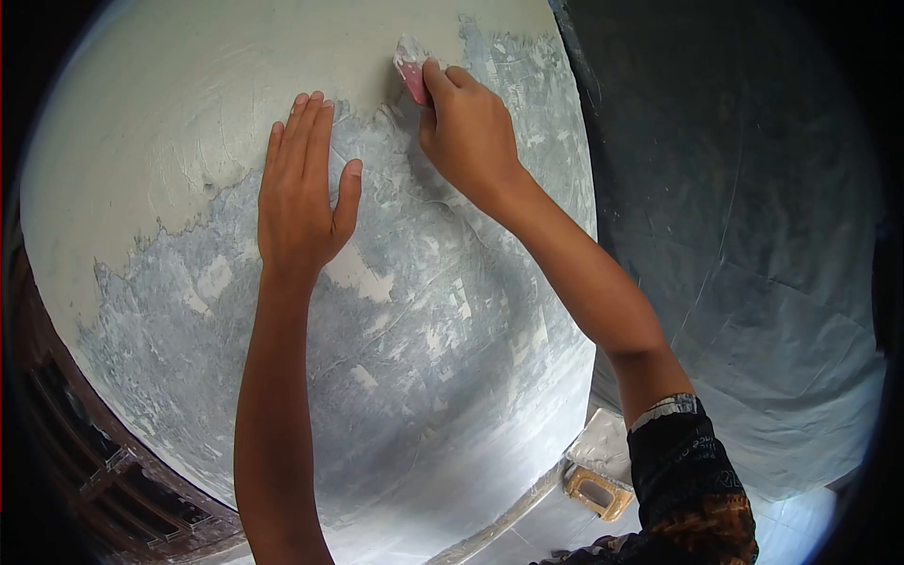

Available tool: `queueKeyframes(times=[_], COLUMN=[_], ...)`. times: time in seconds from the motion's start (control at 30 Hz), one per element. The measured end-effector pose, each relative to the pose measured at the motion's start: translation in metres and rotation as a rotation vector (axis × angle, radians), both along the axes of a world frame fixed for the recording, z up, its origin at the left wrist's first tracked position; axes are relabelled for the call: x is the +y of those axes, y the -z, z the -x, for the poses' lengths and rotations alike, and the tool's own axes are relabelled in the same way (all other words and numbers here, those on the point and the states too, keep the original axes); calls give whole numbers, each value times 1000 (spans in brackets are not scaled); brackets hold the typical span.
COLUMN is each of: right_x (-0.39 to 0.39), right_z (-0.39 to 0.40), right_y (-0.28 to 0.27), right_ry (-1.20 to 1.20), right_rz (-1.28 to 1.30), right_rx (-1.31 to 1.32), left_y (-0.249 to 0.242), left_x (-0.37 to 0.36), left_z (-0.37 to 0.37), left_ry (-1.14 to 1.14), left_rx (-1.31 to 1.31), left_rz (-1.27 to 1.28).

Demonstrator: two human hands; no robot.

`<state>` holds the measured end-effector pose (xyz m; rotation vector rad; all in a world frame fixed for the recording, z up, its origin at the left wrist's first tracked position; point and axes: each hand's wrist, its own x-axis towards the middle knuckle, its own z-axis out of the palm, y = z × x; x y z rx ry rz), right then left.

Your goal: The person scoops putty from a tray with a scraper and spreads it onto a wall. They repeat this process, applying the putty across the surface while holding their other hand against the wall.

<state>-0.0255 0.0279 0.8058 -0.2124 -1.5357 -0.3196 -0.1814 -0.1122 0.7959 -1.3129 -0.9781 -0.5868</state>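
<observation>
A wall [424,311] with a patchy grey lower part and a smoother cream-coloured coat [169,104] above fills most of the view. My left hand [299,193] lies flat against it, fingers together and pointing up, thumb apart, near the ragged edge of the cream coat. Higher and to the right, my right hand [476,141] is closed around a small pink scraper [411,77] smeared with white paste. The scraper is at the wall, by the edge of the coat; whether its blade touches is hard to tell.
A dark sheet [744,235] hangs along the right side. Dark brown wooden slats [104,471] border the wall at lower left. Down on the tiled floor [537,537] stand a yellowish stool-like item [600,494] and a pale, stained box-like thing [603,444].
</observation>
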Motion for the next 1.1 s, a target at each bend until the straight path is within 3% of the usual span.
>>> queueKeyframes(times=[0.13, 0.23, 0.3, 0.37, 0.5, 0.67, 0.8, 0.97, 1.1], right_x=[30, 8, -16, -23, 38, 85, 88, 22, 6], right_z=[13, 29, 14, -7, -14, -13, -1, 10, -1], right_y=[-16, 46, 72, 50, -37, -82, -59, 18, -9], right_ry=[116, 101, -76, -146, 7, 198, 191, 42, -79], right_rz=[71, 1, -73, -11, 46, 63, 56, 25, -16], right_rx=[-29, -59, -134, -158, 134, 91, 24, -110, 6], left_y=[-2, -2, -1, -2, -1, -1, -1, -1, -3], left_x=[0, 0, -2, 0, 1, 2, 2, 0, 1], left_z=[-1, 0, -2, -2, 1, 1, 2, -2, -3], left_ry=[-12, 5, 5, 1, -4, -23, -45, -27, -39], left_rx=[25, 27, 30, 30, 5, 9, 14, 14, 38], left_rz=[-34, -29, -26, -21, -9, -20, -21, -16, -25])
